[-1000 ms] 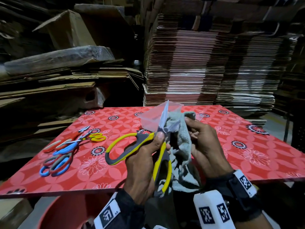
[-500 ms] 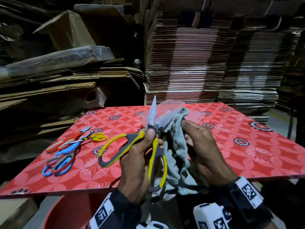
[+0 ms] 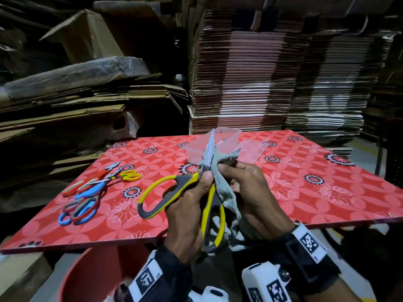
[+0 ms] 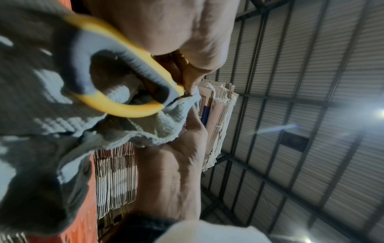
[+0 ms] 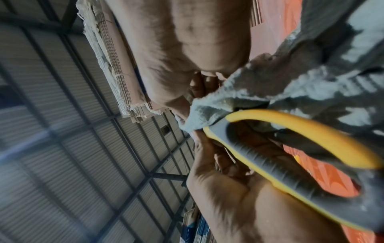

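Large yellow-and-grey scissors [image 3: 208,153] point blade-up over the red flowered table [image 3: 305,182], their handles spread wide. My left hand [image 3: 202,182] grips them at the pivot, thumb on top. My right hand [image 3: 224,168] pinches a grey cloth [image 3: 224,192] against the right side of the blade near its base. The left wrist view shows one handle loop [image 4: 124,110] in front of the cloth [image 4: 41,115]. The right wrist view shows the same loop [image 5: 290,164] and the cloth [image 5: 270,85] under my right fingers.
Several smaller scissors [image 3: 87,192] lie on the table's left part. A clear plastic container [image 3: 226,138] and its lid [image 3: 253,149] sit at the far edge behind the blade. Tall cardboard stacks [image 3: 261,73] stand behind the table. A red bucket [image 3: 93,275] is below the near edge.
The scissors have swung more upright and shifted slightly left. My right hand with the cloth has drawn in toward the base of the blade.
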`<state>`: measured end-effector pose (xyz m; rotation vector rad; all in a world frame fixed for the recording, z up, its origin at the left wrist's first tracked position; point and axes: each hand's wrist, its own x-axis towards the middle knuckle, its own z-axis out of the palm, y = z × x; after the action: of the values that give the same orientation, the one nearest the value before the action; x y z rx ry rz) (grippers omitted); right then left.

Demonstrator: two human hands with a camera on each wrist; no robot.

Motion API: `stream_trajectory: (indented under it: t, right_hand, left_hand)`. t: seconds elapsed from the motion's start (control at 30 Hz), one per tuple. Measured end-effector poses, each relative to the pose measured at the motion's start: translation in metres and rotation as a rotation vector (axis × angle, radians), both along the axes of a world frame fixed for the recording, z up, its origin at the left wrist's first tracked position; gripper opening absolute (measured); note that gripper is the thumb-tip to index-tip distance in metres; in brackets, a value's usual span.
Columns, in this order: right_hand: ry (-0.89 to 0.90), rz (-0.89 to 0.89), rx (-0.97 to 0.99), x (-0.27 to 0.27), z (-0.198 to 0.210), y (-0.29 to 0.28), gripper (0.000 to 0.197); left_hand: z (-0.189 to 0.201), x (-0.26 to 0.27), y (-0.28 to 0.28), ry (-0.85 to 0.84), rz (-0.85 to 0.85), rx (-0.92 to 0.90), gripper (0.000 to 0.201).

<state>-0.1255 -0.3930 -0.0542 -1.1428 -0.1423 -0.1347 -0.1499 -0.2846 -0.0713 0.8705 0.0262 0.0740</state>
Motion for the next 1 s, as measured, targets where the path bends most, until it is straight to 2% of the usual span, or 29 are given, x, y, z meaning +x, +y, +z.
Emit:
stream_trajectory:
  t: [0.2, 0.27, 0.43, 0.57, 0.8, 1.0]
  right_hand:
    - [0.041, -0.023, 0.054, -0.005, 0.012, -0.004, 0.021]
    - [0.075, -0.061, 0.052, -0.003, 0.018, -0.006, 0.017]
    - [0.124, -0.117, 0.079, 0.001, 0.020, -0.008, 0.022]
    - [0.098, -0.108, 0.111, -0.003, 0.020, -0.007, 0.021]
    - [0.071, -0.085, 0.136, -0.006, 0.022, -0.005, 0.030]
    - [0.072, -0.074, 0.146, -0.001, 0.023, -0.009, 0.022]
  left_hand:
    - [0.007, -0.003, -0.004, 0.016, 0.016, 0.011, 0.013]
    - [0.008, 0.001, -0.005, 0.008, 0.008, 0.037, 0.015]
    - [0.007, 0.006, -0.008, -0.007, 0.030, 0.078, 0.023]
    - [0.006, 0.006, -0.009, -0.007, 0.020, 0.086, 0.023]
    - [0.007, 0.008, -0.005, -0.021, 0.004, 0.098, 0.018]
    - [0.011, 0.007, -0.005, -0.029, -0.007, 0.111, 0.019]
